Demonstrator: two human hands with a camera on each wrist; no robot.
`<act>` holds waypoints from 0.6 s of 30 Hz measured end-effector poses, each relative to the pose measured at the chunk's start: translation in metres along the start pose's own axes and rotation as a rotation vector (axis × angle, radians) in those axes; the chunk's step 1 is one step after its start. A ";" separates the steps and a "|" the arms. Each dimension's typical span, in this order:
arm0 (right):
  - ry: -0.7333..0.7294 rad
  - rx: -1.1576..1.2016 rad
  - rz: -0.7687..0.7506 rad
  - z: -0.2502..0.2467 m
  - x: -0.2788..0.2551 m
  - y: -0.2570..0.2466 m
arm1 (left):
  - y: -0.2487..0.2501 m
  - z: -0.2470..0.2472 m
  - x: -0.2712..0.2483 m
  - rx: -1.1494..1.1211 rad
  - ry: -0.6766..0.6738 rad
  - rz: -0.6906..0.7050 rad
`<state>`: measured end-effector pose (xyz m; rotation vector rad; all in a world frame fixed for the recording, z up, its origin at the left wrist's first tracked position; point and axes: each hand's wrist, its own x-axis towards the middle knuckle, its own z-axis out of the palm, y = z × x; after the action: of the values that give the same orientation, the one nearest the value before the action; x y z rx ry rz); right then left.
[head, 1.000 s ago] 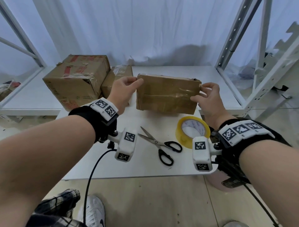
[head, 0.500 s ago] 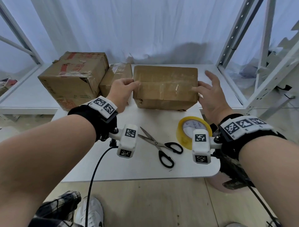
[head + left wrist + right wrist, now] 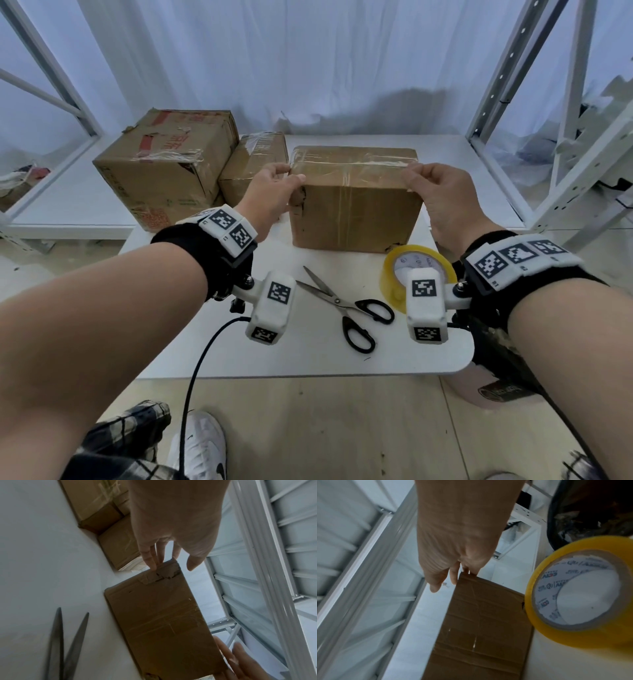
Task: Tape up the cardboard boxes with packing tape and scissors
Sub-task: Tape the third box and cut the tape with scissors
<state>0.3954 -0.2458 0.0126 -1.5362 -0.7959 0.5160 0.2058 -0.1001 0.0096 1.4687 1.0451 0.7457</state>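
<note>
My left hand (image 3: 274, 192) fingers (image 3: 150, 558) pinch top left corner of taped brown cardboard box (image 3: 356, 212); my right hand (image 3: 442, 198) fingers (image 3: 453, 574) clamp top right corner. Box stands on white counter (image 3: 308, 356). Black-handled scissors (image 3: 346, 308), yellow packing tape roll (image 3: 394, 274) just in front.

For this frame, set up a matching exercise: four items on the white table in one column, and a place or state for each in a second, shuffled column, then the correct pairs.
Column 1
1. scissors
2. tape roll
3. middle box
4. large box

Column 2
A. gripped at its upper near corners by the left hand and right hand
B. yellow, lying flat in front of the held box's right corner
C. at the far left, red print on top
D. blades apart, black handles, lying untouched

Pairs: 1-D, 2-B, 3-A, 4-C
</note>
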 end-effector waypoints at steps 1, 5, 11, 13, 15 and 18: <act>-0.020 -0.020 -0.015 0.001 -0.001 0.001 | 0.000 0.000 0.000 0.029 0.002 0.011; -0.020 0.010 0.026 -0.002 -0.001 0.008 | -0.007 -0.006 0.001 0.162 -0.032 0.054; 0.016 -0.164 0.113 -0.015 -0.010 0.020 | -0.018 -0.016 0.002 0.272 -0.093 0.099; -0.046 -0.256 0.086 -0.017 -0.015 0.025 | -0.020 -0.015 0.002 0.287 -0.095 0.126; -0.079 -0.310 0.065 -0.016 -0.018 0.031 | -0.020 -0.014 0.001 0.256 -0.123 0.149; -0.038 -0.318 0.056 -0.012 -0.019 0.034 | -0.018 -0.018 -0.002 0.280 -0.200 0.195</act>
<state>0.3979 -0.2678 -0.0221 -1.8499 -0.8982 0.4768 0.1858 -0.0950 -0.0045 1.8656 0.8858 0.5891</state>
